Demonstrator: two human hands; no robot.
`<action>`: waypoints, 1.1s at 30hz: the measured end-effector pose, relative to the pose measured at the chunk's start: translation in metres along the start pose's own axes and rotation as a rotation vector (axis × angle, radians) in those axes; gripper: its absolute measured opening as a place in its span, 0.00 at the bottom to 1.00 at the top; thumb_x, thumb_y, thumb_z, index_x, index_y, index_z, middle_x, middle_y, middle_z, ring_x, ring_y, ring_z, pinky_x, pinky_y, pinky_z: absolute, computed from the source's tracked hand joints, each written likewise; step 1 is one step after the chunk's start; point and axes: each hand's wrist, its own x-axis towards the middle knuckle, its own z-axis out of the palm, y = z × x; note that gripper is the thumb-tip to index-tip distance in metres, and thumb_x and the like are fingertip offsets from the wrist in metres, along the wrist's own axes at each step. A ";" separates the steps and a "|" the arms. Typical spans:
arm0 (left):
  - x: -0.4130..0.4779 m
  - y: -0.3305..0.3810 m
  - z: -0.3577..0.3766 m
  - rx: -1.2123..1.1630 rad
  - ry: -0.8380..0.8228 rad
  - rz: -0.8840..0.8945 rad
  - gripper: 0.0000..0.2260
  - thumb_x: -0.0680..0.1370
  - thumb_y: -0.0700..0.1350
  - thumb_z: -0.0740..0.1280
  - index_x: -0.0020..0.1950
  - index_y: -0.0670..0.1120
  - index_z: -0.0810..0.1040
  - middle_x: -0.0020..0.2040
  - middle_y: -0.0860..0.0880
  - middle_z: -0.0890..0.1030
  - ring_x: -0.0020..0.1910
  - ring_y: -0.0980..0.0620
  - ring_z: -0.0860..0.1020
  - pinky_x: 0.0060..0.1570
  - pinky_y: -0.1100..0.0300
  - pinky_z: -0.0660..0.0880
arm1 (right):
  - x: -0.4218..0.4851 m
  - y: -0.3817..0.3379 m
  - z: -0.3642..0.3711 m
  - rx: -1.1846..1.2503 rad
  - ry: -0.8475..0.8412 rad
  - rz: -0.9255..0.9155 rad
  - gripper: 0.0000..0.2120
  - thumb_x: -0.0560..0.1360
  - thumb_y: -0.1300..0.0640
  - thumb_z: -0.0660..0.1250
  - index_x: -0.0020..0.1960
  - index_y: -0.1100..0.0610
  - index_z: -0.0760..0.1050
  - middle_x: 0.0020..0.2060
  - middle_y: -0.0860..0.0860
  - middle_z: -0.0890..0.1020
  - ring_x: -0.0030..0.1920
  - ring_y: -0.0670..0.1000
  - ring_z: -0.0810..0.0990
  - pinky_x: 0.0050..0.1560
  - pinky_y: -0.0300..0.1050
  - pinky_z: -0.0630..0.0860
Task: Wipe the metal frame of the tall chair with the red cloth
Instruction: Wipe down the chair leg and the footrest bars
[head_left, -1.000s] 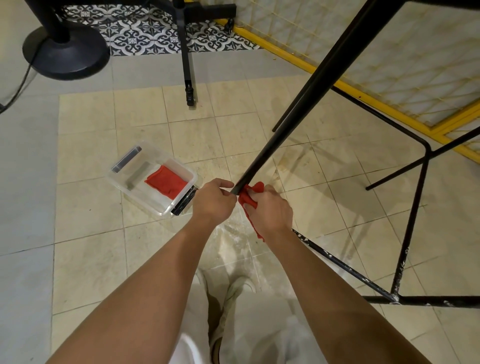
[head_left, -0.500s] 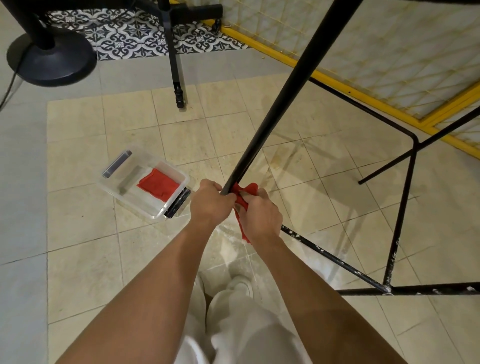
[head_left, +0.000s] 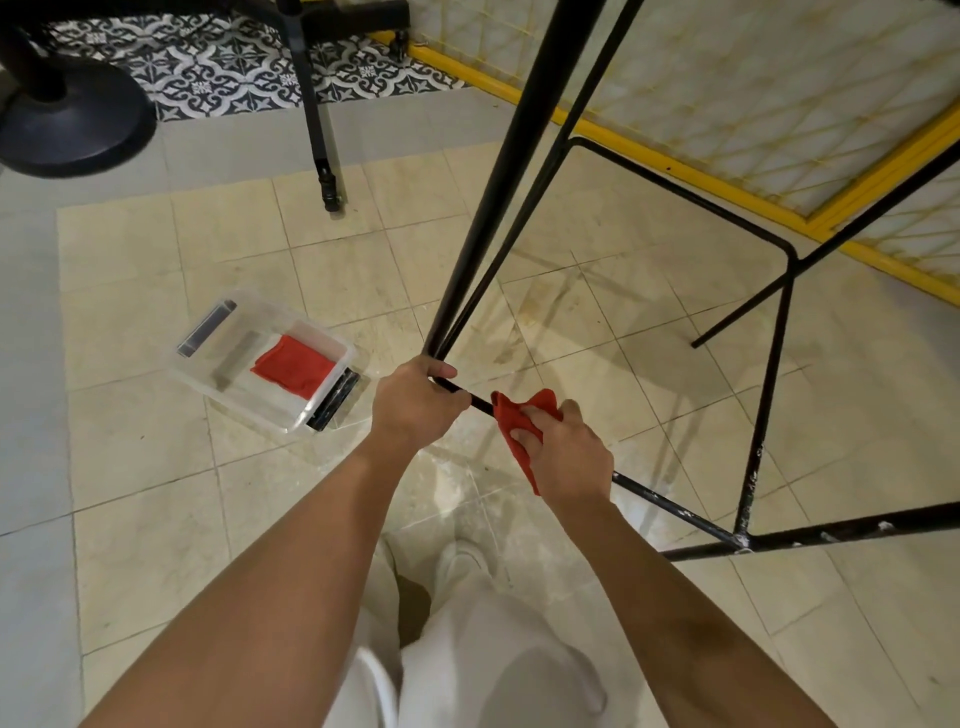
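Down by the floor, the left hand (head_left: 415, 405) grips the black chair frame (head_left: 498, 197). Just beside, at 4 o'clock, the right hand (head_left: 571, 457) holds the red cloth (head_left: 503, 414) on it.

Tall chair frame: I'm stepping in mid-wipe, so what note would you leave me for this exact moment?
Left hand: grips the frame where a leg meets the low bar.
Right hand: holds the red cloth round that bar, beside the left.
Spare red cloth: in the clear box on the floor.
Done: cannot tell.
Left: the bar beyond the cloth shows white specks.
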 end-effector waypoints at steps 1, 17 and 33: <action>-0.001 0.000 0.001 0.003 -0.008 0.010 0.12 0.73 0.44 0.70 0.56 0.47 0.77 0.35 0.56 0.76 0.39 0.54 0.76 0.39 0.64 0.73 | -0.004 0.007 0.000 0.008 0.004 0.017 0.17 0.79 0.44 0.55 0.67 0.45 0.70 0.60 0.52 0.71 0.52 0.52 0.77 0.48 0.46 0.75; -0.003 0.003 0.013 0.069 -0.107 0.090 0.11 0.74 0.43 0.69 0.55 0.48 0.77 0.38 0.55 0.77 0.34 0.59 0.74 0.30 0.73 0.69 | 0.001 -0.010 0.002 0.070 0.029 0.075 0.14 0.79 0.48 0.58 0.62 0.49 0.75 0.62 0.53 0.69 0.51 0.55 0.77 0.45 0.45 0.72; -0.006 0.009 0.009 0.031 -0.035 0.192 0.08 0.74 0.43 0.67 0.53 0.50 0.78 0.34 0.56 0.77 0.34 0.60 0.75 0.32 0.81 0.67 | -0.002 -0.005 0.032 0.105 0.295 -0.201 0.15 0.67 0.58 0.76 0.54 0.53 0.81 0.41 0.55 0.79 0.29 0.53 0.78 0.21 0.42 0.74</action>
